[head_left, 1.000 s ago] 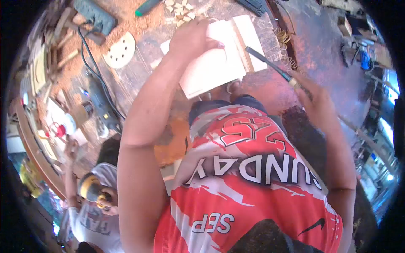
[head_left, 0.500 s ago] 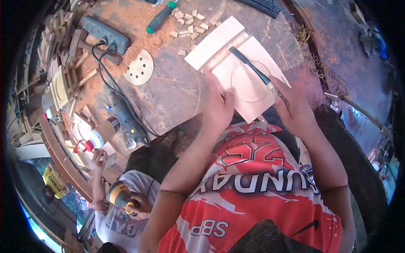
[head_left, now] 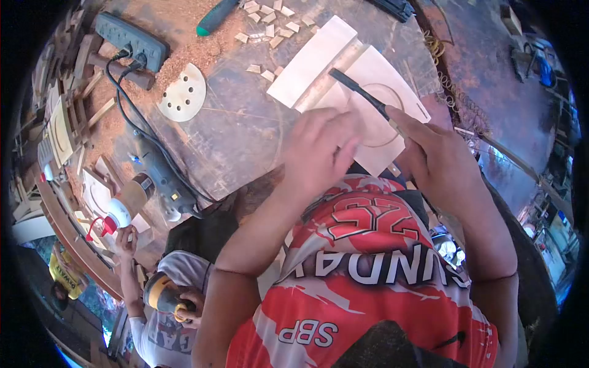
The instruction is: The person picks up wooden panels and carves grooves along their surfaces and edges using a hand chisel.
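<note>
A pale wooden board [head_left: 383, 67] lies at the table's front edge, with a ring-shaped groove and a rough channel across it. My right hand [head_left: 432, 153] is closed around the handle of a chisel [head_left: 362, 92], whose dark flat blade points up and left over the board, its tip by the channel. My left hand [head_left: 322, 144] is over the board's lower left side, blurred by motion. Its fingers are smeared, and whether it touches the wood is unclear.
Small wood pieces [head_left: 276, 27], a green-handled tool [head_left: 215, 18], a sanding disc [head_left: 184, 95], a power strip [head_left: 132, 42] and a corded power tool [head_left: 162, 178] lie on the table. At left, a co-worker's hand holds a sander [head_left: 164, 294]; the other is near a red-capped bottle [head_left: 126, 205].
My left hand has lifted from the board's left edge and moved over its lower left side. The chisel has shifted slightly left in my right hand. The view has also shifted a little.
</note>
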### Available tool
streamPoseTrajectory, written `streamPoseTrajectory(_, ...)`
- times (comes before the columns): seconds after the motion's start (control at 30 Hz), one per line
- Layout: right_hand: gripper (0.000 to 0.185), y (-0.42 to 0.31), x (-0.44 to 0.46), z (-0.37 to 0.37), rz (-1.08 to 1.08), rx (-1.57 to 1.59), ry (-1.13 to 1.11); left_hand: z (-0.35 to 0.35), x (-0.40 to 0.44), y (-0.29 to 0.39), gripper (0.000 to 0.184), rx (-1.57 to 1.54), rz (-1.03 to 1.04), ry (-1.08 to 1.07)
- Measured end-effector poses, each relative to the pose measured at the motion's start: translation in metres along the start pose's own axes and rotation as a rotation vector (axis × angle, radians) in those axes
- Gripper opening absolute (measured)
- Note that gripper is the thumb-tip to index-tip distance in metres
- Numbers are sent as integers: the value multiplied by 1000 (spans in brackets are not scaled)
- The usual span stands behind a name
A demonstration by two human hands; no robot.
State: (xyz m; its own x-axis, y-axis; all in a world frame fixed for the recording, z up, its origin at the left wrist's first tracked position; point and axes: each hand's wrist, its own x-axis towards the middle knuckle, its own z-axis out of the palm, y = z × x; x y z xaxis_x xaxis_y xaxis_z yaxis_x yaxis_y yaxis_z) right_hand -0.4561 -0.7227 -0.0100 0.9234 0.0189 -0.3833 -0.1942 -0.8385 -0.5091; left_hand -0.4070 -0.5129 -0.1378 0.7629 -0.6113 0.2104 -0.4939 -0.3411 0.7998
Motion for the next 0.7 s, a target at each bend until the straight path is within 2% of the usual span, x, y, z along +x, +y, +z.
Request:
streamPoseTrajectory(0.03, 45, -1, 2, 0, 3, -7, -4, 6, 5, -2, 55, -7, -2, 4)
streamPoseTrajectory(0.1, 46, -3, 5, -1, 43, -16, -48, 15, 21, -1, 72, -150, 187, -18)
streamPoseTrajectory(0.13, 46, -3, 6, -2, 43, -20, -51, 17, 27, -1, 72, -153, 184, -15)
streamPoseTrajectory(0.2, 46, -4, 8, -1, 55, -20, -91, 20, 35, -2, 96, -92, 183, -163)
streamPoseTrajectory(0.23, 46, -4, 8, 0, 58, -21, -95, 23, 35, -3, 96, -96, 180, -164)
streamPoseTrajectory(0.3, 47, -3, 9, 3, 97, -16, -102, 29, 34, -5, 114, -59, 150, -204)
streamPoseTrajectory(0.43, 44, 3, 7, 10, 103, 50, -58, 30, 35, -7, 117, -67, 141, -228)
streamPoseTrajectory(0.7, 48, 8, 3, 13, 59, 137, 5, 32, 34, -6, 110, -49, 140, -198)
